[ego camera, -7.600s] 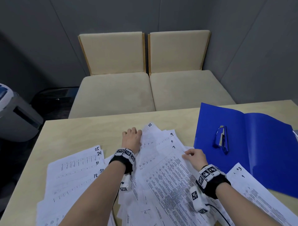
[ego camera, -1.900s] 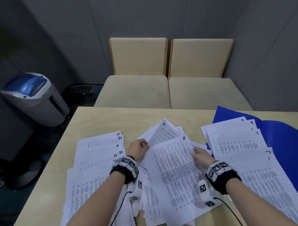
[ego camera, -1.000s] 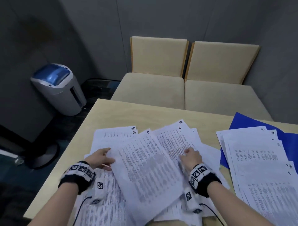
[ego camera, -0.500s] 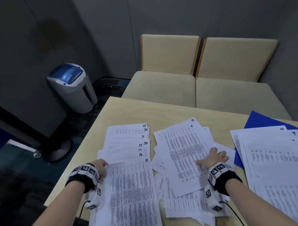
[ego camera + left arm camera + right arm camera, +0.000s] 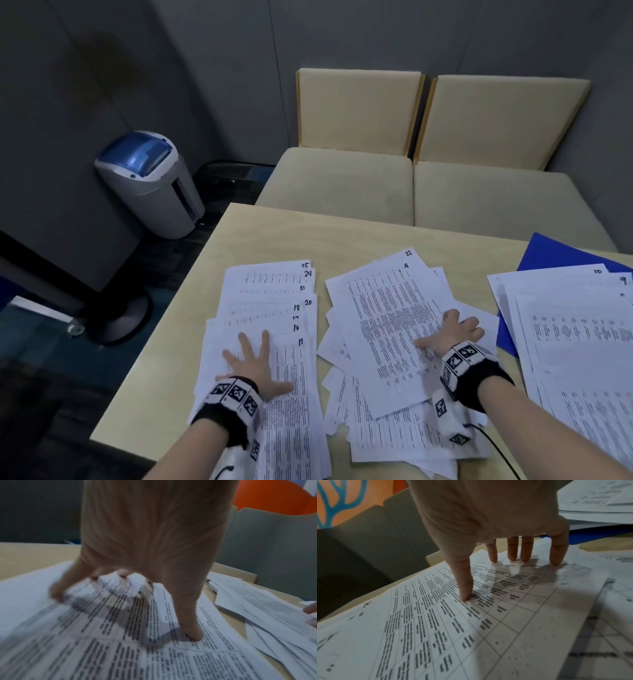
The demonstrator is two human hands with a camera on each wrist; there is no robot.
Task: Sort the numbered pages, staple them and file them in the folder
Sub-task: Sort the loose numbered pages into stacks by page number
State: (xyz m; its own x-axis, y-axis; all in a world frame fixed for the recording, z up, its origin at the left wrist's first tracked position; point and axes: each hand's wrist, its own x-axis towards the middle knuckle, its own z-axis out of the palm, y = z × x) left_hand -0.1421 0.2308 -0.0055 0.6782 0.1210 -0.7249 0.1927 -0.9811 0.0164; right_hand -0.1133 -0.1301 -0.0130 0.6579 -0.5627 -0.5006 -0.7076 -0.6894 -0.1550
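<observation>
Numbered printed pages lie in three spreads on the table. The left pile shows 25, 24, 21, 20, 18, 17, 16, with page 11 on top. My left hand lies flat on page 11, fingers spread; in the left wrist view the hand presses the sheet. Page 4 tops the middle pile, above page 22. On it my right hand rests with straight, spread fingers. A third pile covers the blue folder. No stapler is in view.
The wooden table has its left edge close to my left arm. Two beige padded seats stand beyond the far edge. A grey and blue bin sits on the floor at the left.
My left hand moved page 11 from the middle pile onto the left pile and now lies spread flat on it. The right hand stayed on the middle pile, now on page 4.
</observation>
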